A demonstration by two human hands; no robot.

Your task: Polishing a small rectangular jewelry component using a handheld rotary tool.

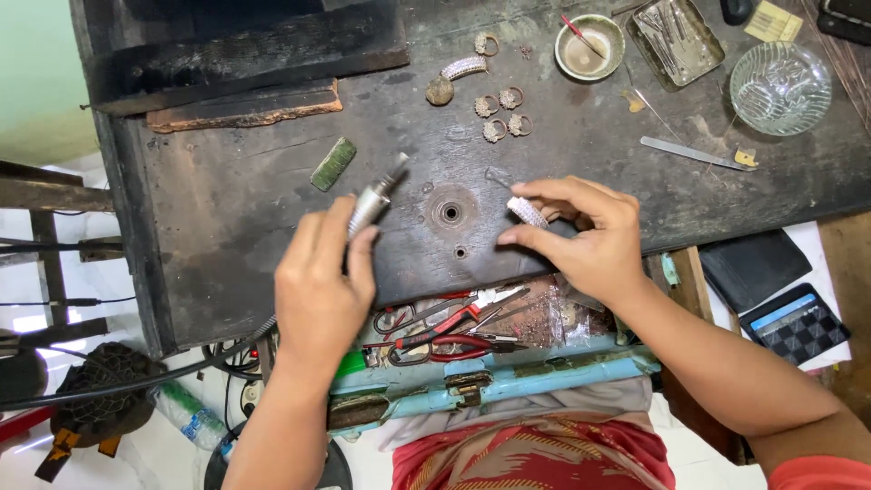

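We see the left hand (322, 295) gripping a metal rotary handpiece (374, 198), its tip tilted up over the dark scarred workbench (227, 209). The right hand (585, 238) pinches a curved silver band (527, 211). Beyond lie ornate rings (501, 113), a green bar (333, 163), a glass bowl (780, 88); below, red-handled pliers (454, 340) in a blue drawer (508, 386)

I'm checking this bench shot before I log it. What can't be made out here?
Head view only:
- Tip of the rotary handpiece in the left hand: blurred.
- Silvery piece in the right hand: mostly covered by fingers.
- Tools in the metal tray: too small, cut by the top edge.
- Drawer contents: partly under the bench edge.
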